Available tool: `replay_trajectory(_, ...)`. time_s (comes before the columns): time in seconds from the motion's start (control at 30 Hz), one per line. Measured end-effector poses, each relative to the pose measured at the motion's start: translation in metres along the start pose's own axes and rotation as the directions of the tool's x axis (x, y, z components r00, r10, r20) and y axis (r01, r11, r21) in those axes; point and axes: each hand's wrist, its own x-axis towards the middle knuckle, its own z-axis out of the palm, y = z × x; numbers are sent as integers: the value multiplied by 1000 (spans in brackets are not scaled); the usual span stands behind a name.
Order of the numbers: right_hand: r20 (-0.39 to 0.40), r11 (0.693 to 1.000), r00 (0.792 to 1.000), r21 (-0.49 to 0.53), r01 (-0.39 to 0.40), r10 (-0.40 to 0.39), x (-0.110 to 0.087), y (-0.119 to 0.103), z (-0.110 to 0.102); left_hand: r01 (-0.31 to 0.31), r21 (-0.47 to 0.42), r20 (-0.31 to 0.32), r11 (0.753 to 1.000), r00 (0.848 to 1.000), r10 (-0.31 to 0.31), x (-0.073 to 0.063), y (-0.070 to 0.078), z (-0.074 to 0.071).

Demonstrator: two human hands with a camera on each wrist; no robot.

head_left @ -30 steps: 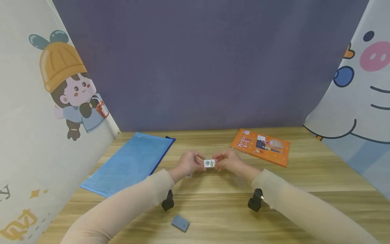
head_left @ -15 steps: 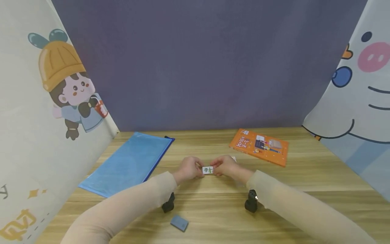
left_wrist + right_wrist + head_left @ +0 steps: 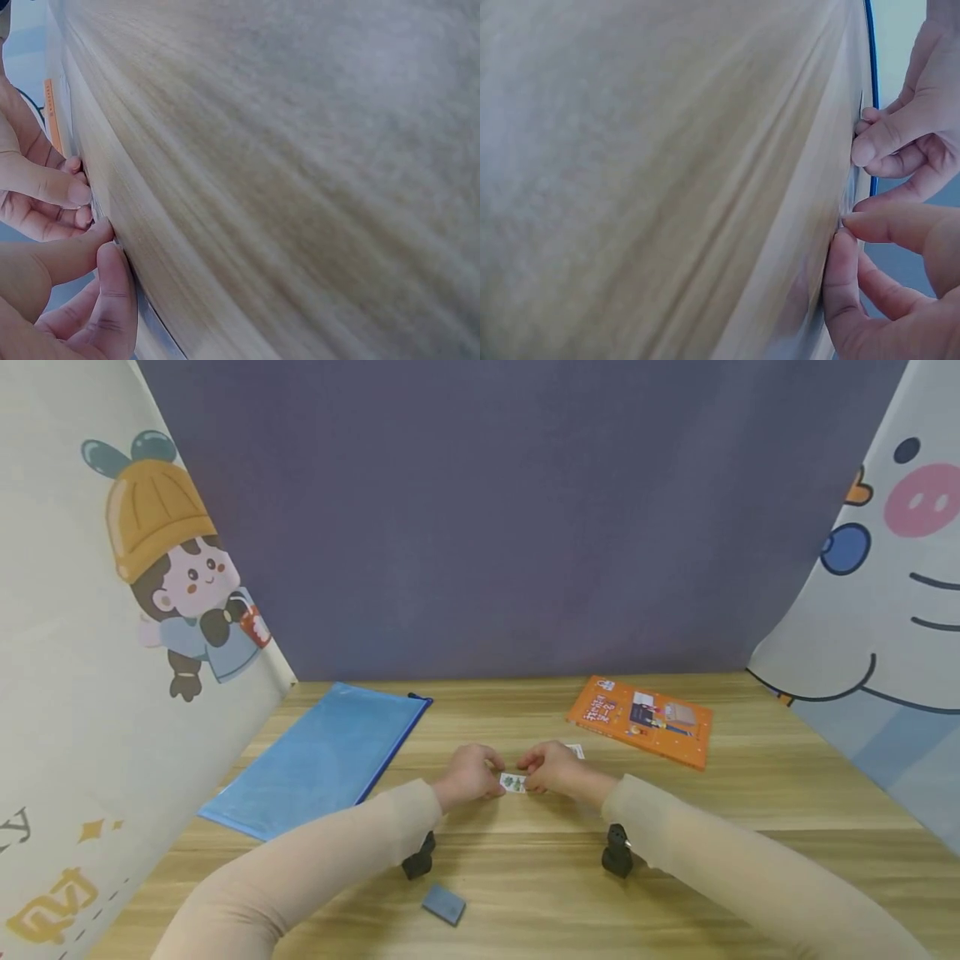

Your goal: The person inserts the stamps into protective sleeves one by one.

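Note:
Between both hands lies a small white card (image 3: 513,782) with green drawings, low over the wooden table. My left hand (image 3: 472,773) pinches its left edge with thumb and finger. From the other side my right hand (image 3: 557,768) pinches the right edge, its fingertips covering part of the print. A second small white card (image 3: 576,750) peeks out behind the right hand, partly hidden. In the left wrist view, the left thumb (image 3: 114,285) and a finger meet close to the tabletop. The right wrist view has the right thumb (image 3: 843,277) and a finger pinched at a thin edge.
A blue zip folder (image 3: 315,756) lies at the left of the table (image 3: 525,893). An orange book (image 3: 643,720) rests at the back right. Nearer the front is a small grey-blue block (image 3: 444,904). A dark curtain (image 3: 480,518) stands behind the table.
Both hands have brought the card lower and slightly towards me. The right hand's fingers now overlap more of it. The second card has come into view behind the right hand.

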Motion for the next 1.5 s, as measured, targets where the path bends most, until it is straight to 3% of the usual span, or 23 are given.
replay_trajectory(0.33, -4, 1000, 1000, -1, 3, -3, 0, -2, 0, 14, -18, -12, 1000, 1000, -14, -2, 0, 0)
replay_trajectory(0.6, -24, 999, 999, -10, -41, 41, 0, -4, 1, 27, -28, -10, 999, 1000, -27, -3, -2, 0)
replay_trajectory(0.93, -35, 996, 997, 58, -61, 63, 5, -1, -2, 47, -38, -14, 998, 999, -48, -4, 1, -1)
replay_trajectory(1.07, -10, 986, 997, 149, -72, 74, 10, 4, -13, 24, -32, -18, 999, 1000, -24, -5, 1, 0)
replay_trajectory(1.2, 4, 986, 999, 158, -54, 54, 13, 5, -32, 31, -48, -15, 998, 999, -32, -5, 1, -1)
replay_trajectory(1.5, -27, 1000, 999, 15, 18, -18, 20, 11, -73, 1, -40, -25, 999, 1000, -2, -4, 23, -2)
